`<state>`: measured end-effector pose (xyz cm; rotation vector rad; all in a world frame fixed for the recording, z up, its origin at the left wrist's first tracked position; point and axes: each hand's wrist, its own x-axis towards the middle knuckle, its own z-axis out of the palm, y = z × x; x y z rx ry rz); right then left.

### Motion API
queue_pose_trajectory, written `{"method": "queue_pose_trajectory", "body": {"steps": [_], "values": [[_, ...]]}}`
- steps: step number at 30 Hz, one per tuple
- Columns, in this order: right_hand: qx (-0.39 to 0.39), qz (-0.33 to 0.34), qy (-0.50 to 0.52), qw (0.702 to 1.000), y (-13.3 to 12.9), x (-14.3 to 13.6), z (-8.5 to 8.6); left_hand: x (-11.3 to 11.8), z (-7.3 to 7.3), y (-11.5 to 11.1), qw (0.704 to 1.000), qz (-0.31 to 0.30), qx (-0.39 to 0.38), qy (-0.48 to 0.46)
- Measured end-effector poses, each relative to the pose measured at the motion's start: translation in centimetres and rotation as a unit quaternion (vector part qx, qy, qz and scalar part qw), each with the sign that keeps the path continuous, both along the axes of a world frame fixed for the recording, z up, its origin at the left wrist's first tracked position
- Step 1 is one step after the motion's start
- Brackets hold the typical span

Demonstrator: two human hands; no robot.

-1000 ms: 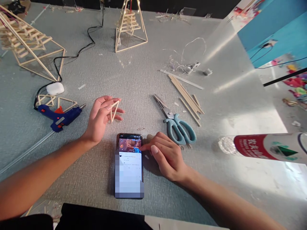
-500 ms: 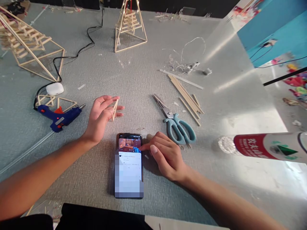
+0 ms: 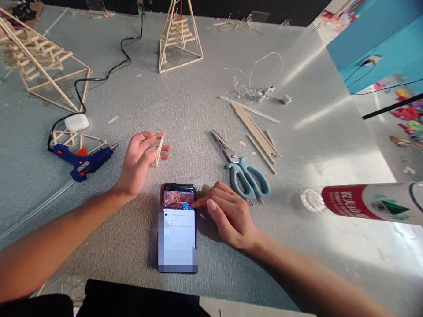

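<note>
My left hand [image 3: 137, 165] is raised over the table and pinches a small frame of wooden sticks [image 3: 159, 152] between thumb and fingers. The frame is seen nearly edge-on, so its full shape is hard to make out. Below it lies a phone [image 3: 178, 229] with a lit screen, a picture at its top and part of it blurred. My right hand [image 3: 228, 213] rests at the phone's right side, holding nothing. Its index finger reaches to the screen's edge beside the picture, thumb apart, the other fingers bent. Scissors [image 3: 243, 169] with blue handles lie just beyond that hand.
A blue glue gun [image 3: 82, 162] lies at left by stick frames [image 3: 64, 138], a white case [image 3: 76, 122] and a black cord [image 3: 107, 75]. Stick pyramids [image 3: 180, 44] stand farther back. Loose sticks [image 3: 253, 125], tangled wire [image 3: 254, 90] and a red-labelled bottle [image 3: 357, 201] are on the right.
The picture on the phone's screen differs slightly. Both hands keep their places, the left one still pinching the stick frame.
</note>
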<state>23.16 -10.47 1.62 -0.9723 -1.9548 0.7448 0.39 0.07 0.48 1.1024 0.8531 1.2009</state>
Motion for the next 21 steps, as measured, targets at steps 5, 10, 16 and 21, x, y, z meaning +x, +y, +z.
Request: {"method": "queue_pose_trajectory", "body": {"steps": [5, 10, 16, 21], "values": [[-0.004, 0.002, 0.0, 1.0, -0.02, 0.03, -0.07, 0.1, 0.39, -0.13, 1.0, 0.008, -0.017, 0.002], [-0.002, 0.0, -0.007, 1.0, 0.06, 0.01, 0.12, -0.02, 0.25, -0.2, 1.0, 0.0, -0.009, 0.003], [-0.004, 0.004, -0.002, 1.0, 0.02, 0.01, 0.03, -0.03, 0.16, -0.15, 1.0, -0.003, -0.005, 0.002], [-0.006, 0.007, 0.001, 1.0, -0.03, 0.04, -0.03, 0.01, 0.35, -0.2, 1.0, -0.004, -0.011, 0.007]]}}
